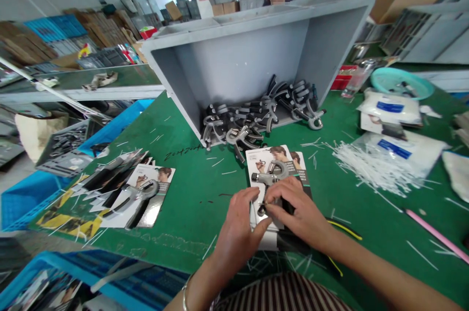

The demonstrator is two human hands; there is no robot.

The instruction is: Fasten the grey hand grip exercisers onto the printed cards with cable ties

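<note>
A grey and black spring hand grip (269, 179) lies on a printed backing card (252, 159) in front of me, with a second card partly under it. My left hand (242, 223) rests at the card's left edge, thumb and fingers apart around one handle of the grip. My right hand (296, 208) reaches over the card from the right, thumb and forefinger pinched together at the lower end of the same handle. What sits between those fingertips is too small to make out. Yellow-and-black handles, apparently of pliers (344, 229), stick out beside my right wrist.
A grey crate (245, 52) stands tipped on its side with several hand grips (244, 135) spilling out. Carded grips (141, 198) are stacked at left. White cable ties (377, 167), plastic bags (392, 106), a turquoise bowl (384, 76) and a pink stick (436, 235) lie right. Someone is behind the crate.
</note>
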